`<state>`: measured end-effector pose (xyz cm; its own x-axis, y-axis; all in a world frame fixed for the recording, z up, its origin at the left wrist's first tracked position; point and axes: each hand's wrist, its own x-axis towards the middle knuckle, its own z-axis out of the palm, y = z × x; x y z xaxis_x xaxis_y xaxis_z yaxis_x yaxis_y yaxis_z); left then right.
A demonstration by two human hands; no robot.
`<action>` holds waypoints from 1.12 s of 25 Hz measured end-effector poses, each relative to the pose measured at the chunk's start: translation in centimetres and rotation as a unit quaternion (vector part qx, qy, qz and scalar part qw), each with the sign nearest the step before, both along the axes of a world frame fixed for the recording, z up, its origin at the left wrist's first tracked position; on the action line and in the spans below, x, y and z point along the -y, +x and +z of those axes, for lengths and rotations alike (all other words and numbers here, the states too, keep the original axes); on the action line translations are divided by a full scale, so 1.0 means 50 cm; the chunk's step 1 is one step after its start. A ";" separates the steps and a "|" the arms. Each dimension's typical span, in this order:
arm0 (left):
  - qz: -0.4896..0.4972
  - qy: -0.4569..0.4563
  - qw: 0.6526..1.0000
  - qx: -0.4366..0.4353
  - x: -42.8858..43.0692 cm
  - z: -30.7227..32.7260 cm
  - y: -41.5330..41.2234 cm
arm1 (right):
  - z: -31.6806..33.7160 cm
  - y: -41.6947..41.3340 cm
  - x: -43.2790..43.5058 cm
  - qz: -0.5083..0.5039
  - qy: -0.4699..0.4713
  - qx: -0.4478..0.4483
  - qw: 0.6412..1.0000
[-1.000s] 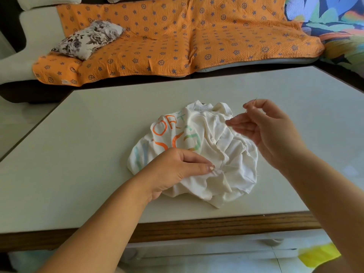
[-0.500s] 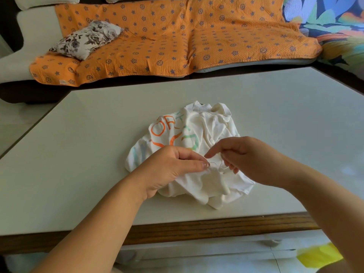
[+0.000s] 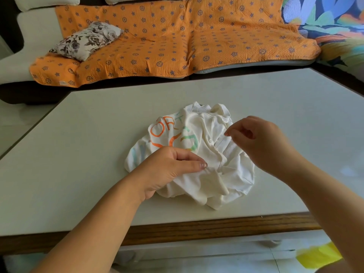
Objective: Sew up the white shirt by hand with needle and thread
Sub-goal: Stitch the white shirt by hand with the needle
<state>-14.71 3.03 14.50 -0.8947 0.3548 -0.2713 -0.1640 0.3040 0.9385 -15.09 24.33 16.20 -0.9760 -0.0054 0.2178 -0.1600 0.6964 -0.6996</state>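
On the desk, near the front edge: lying crumpled, the white shirt, orange and green print facing up on its far-left side. Pinching a small fold at the near middle of it with the left hand, thumb and fingers closed on the cloth, heel resting on the shirt. Holding the right hand raised just above the shirt's right side, fingertips nipped together, other fingers curled. Likely gripping the needle, but needle and thread too thin to make out, so not confirming.

Judging progress: mid-stitch, probably drawing thread through the pinched fold. Not seeing any finished seam, knot or tear from this angle, so stitch count unknown. Guessing plenty left: running more stitches along the fold, knotting off, cutting thread. Watching for slack tangling in the creases and for the fold slipping out of the left pinch.
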 end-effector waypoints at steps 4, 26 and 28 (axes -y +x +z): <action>0.003 0.004 1.000 0.000 0.002 -0.002 -0.001 | -0.010 -0.006 -0.002 -0.009 0.066 0.025 0.997; 0.003 0.002 1.000 0.006 0.003 -0.001 0.000 | -0.021 -0.010 -0.002 -0.044 0.049 -0.036 0.997; 0.003 0.002 1.000 0.006 0.003 -0.002 -0.001 | -0.025 -0.012 0.001 -0.046 0.056 -0.036 0.997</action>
<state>-14.74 2.87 14.40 -0.8937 0.3500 -0.2806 -0.1773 0.2989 0.9376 -15.70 24.30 14.94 -0.9555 0.0558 0.2897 -0.1381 0.7834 -0.6060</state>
